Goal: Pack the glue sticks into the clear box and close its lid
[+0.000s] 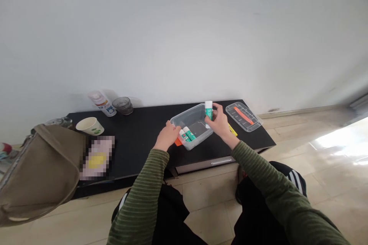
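Note:
My right hand (220,124) is closed around a glue stick (208,109) with a white cap and a green label. It holds the stick upright over the right end of a clear plastic box (198,142). Two more glue sticks (189,133) of the same look lie side by side in the left part of the box. My left hand (167,136) has its fingers curled over the box's left rim. Just below those fingers shows an orange piece (178,141), partly hidden. The clear lid (244,116), with an orange strip on it, lies apart to the right.
The black low cabinet (138,141) stands against a white wall. On its left are a paper cup (89,126), a spray can (102,104), a dark glass bowl (123,105) and a brown bag (43,168). A yellow object (232,130) lies beside my right wrist.

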Available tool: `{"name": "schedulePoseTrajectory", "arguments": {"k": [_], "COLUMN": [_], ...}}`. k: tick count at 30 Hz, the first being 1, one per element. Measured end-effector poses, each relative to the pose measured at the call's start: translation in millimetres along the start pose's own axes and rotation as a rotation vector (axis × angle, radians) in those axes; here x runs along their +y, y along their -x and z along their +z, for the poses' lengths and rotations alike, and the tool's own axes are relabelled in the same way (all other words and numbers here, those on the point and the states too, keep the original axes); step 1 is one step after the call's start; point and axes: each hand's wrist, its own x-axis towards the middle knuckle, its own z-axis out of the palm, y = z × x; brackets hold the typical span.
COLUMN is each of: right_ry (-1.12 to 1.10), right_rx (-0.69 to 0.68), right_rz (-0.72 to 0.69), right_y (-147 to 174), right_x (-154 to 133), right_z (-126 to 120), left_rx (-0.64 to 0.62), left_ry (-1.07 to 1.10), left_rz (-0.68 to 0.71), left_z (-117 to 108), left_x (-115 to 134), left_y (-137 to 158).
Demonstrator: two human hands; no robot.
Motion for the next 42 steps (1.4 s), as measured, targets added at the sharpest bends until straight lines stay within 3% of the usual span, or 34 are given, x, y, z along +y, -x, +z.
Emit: {"name": "schedulePoseTrajectory", "arguments": {"k": [5, 8, 10, 16, 20, 23, 25, 28, 30, 32, 37, 42], "right_ry": [0.423, 0.552, 0.592, 0.634, 0.606, 0.538, 0.422, 0.236, 0.175, 0.171, 0.316, 0.431], "right_rx": [-0.491, -0.735, -0.811, -0.865, -0.844, -0.748, -0.557, -0.125, 0.115, 0.228, 0.112, -0.086], "right_rz": [0.020, 0.079, 0.103, 0.107, 0.091, 0.047, -0.007, -0.072, -0.025, 0.110, 0.306, 0.430], "right_y": [-23, -28, -31, -33, -32, -27, -19, 1, 16, 31, 53, 58], "right_x": [-12, -7, -2, 5, 4, -2, -2, 13, 37, 69, 140, 162], "right_z": [21, 33, 38, 43, 43, 37, 30, 16, 6, -4, -17, -16], "left_rx": [-0.003, 0.008, 0.012, 0.030, 0.013, 0.006, 0.008, 0.004, -0.006, -0.012, -0.012, -0.012], "left_ry": [0.005, -0.013, -0.022, -0.036, -0.035, -0.042, -0.042, -0.033, -0.031, -0.036, -0.044, -0.039], "left_rz": [0.015, 0.005, -0.004, -0.009, -0.013, -0.017, -0.017, -0.024, -0.028, -0.033, -0.027, -0.025], "left_z": [6, 6, 6, 7, 4, 3, 3, 4, 4, 4, 3, 3], "left_x": [2, 2, 3, 5, 8, 9, 8, 6, 6, 7, 9, 8], "left_y": [5, 6, 6, 7, 10, 11, 10, 8, 7, 7, 8, 7]}}
